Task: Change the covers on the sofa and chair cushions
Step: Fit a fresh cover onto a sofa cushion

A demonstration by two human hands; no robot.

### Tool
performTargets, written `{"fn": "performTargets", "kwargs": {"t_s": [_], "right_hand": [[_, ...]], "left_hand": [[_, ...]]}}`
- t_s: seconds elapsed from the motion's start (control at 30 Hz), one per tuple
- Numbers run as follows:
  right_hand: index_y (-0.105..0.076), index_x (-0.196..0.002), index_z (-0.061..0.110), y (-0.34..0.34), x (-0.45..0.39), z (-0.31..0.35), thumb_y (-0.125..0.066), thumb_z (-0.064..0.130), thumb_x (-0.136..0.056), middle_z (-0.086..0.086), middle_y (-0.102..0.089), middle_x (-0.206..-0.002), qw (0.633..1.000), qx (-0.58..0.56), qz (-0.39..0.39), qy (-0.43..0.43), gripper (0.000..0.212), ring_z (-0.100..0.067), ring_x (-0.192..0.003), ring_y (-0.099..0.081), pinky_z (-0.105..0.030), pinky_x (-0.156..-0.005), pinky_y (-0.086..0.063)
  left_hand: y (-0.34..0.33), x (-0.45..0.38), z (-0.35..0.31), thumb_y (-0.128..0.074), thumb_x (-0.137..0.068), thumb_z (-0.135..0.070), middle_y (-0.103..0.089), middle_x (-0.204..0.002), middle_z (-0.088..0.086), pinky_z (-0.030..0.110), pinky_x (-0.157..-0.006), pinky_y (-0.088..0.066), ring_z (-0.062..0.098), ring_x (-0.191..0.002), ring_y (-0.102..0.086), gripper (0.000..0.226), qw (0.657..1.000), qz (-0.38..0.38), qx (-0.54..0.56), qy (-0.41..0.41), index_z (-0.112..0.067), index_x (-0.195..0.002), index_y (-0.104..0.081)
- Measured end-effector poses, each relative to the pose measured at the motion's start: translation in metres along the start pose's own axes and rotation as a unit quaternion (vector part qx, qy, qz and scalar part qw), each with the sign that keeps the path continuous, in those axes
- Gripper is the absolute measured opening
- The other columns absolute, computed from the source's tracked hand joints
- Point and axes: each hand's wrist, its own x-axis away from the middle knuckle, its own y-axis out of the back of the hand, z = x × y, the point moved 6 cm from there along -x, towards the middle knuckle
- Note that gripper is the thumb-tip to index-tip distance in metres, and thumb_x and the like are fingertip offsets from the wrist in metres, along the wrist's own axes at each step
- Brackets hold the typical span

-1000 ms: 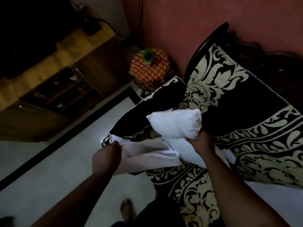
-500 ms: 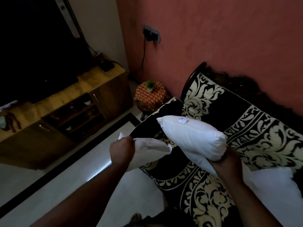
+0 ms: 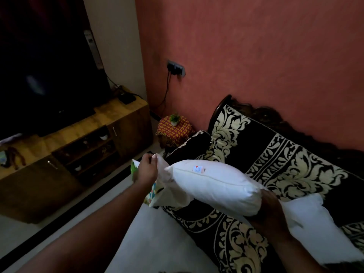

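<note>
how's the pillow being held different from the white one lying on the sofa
The held pillow is up in the air, gripped at its end by the right hand; the other pillow lies flat on the sofa, with no hand gripping it.
The held pillow's far end sits at the mouth of the cover that the left hand pinches; the other pillow touches no cover.
The held pillow shows a small label; none shows on the other.
Both are plain white and bare.

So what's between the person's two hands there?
In the head view, the white cushion spans from the left hand, which holds the cover, to the right hand.
</note>
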Motion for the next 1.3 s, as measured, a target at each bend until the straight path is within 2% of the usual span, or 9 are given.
{"fn": "performTargets", "kwargs": {"t_s": [0.13,0.27,0.43,0.63,0.77,0.9,1.0,1.13,1.3], "right_hand": [[-0.051,-0.106,0.009,0.004,0.0,0.019,-0.028,0.054,-0.1,-0.012,-0.056,-0.095,0.996,0.013,0.004,0.084,0.05,-0.025,-0.089,-0.052,-0.024,-0.107,-0.032],[-0.062,-0.123,0.012,-0.013,0.0,0.008,-0.057,0.051,-0.08,-0.003,-0.069,-0.098,0.984,-0.006,0.176,0.007,0.058,-0.024,-0.086,-0.069,-0.036,-0.082,-0.054],[-0.026,-0.158,0.025,-0.011,0.001,0.017,-0.068,0.037,-0.079,-0.002,-0.069,-0.113,0.974,-0.058,0.216,0.04,0.09,-0.023,-0.087,-0.068,-0.039,-0.071,-0.057],[-0.002,-0.158,0.039,-0.027,-0.009,0.031,-0.054,0.032,-0.093,-0.006,-0.057,-0.129,0.938,0.014,0.34,0.073,0.084,-0.031,-0.103,-0.065,-0.039,-0.078,-0.048],[-0.046,-0.14,0.037,-0.023,-0.038,0.025,-0.057,0.036,-0.088,0.003,-0.067,-0.123,0.952,-0.016,0.304,-0.003,0.052,-0.021,-0.105,-0.067,-0.035,-0.085,-0.053],[-0.052,-0.127,0.03,-0.009,-0.056,0.018,-0.06,0.042,-0.088,0.003,-0.067,-0.116,0.96,-0.055,0.264,-0.076,0.042,-0.023,-0.101,-0.068,-0.034,-0.079,-0.05],[-0.045,-0.129,0.023,-0.001,-0.066,0.01,-0.069,0.045,-0.081,-0.002,-0.065,-0.121,0.957,-0.054,0.264,-0.109,0.058,-0.028,-0.11,-0.064,-0.036,-0.083,-0.049],[-0.031,-0.135,0.016,0.006,-0.075,0.018,-0.075,0.053,-0.075,-0.005,-0.064,-0.122,0.956,-0.07,0.261,-0.118,0.084,-0.029,-0.112,-0.063,-0.035,-0.084,-0.048],[-0.025,-0.136,0.02,0.006,-0.081,0.015,-0.075,0.057,-0.07,-0.006,-0.066,-0.118,0.948,-0.132,0.252,-0.141,0.09,-0.029,-0.108,-0.064,-0.035,-0.079,-0.049]], "left_hand": [[-0.016,0.024,-0.034,-0.06,-0.1,-0.03,-0.059,-0.068,0.002,0.037,-0.063,-0.045,0.024,-0.067,-0.057,0.023,0.997,0.068,0.03,-0.031,-0.013,-0.085,-0.065],[-0.041,0.065,-0.067,-0.068,-0.095,-0.027,-0.057,-0.054,-0.004,0.032,-0.054,-0.041,0.016,-0.053,-0.054,0.028,0.988,0.144,0.011,-0.05,-0.015,-0.07,-0.067],[-0.075,0.12,-0.104,-0.07,-0.094,-0.025,-0.062,-0.054,-0.004,0.021,-0.044,-0.037,0.006,-0.043,-0.05,0.021,0.979,0.188,-0.011,-0.079,-0.009,-0.08,-0.075],[-0.11,0.165,-0.134,-0.07,-0.092,-0.033,-0.071,-0.07,-0.003,0.02,-0.057,-0.044,0.003,-0.06,-0.061,0.019,0.956,0.22,-0.11,-0.157,-0.023,-0.076,-0.072],[-0.118,0.194,-0.142,-0.058,-0.095,-0.048,-0.073,-0.082,-0.006,0.029,-0.07,-0.051,0.006,-0.075,-0.066,0.026,0.906,0.201,-0.233,-0.29,-0.028,-0.102,-0.073],[-0.103,0.198,-0.119,-0.064,-0.089,-0.057,-0.068,-0.102,-0.013,0.027,-0.079,-0.049,0.008,-0.094,-0.064,0.058,0.898,0.14,-0.211,-0.36,-0.03,-0.138,-0.051],[-0.092,0.19,-0.093,-0.065,-0.082,-0.068,-0.057,-0.11,-0.008,0.035,-0.082,-0.048,0.016,-0.099,-0.056,0.064,0.911,0.042,-0.22,-0.346,-0.026,-0.128,-0.049],[-0.095,0.175,-0.103,-0.045,-0.077,-0.087,-0.058,-0.09,-0.006,0.035,-0.067,-0.038,0.023,-0.088,-0.06,0.062,0.884,0.053,-0.337,-0.319,-0.03,-0.097,-0.036],[-0.097,0.163,-0.123,-0.04,-0.085,-0.077,-0.065,-0.083,-0.002,0.038,-0.063,-0.046,0.024,-0.076,-0.064,0.05,0.851,0.055,-0.359,-0.379,-0.027,-0.089,-0.039]]}}
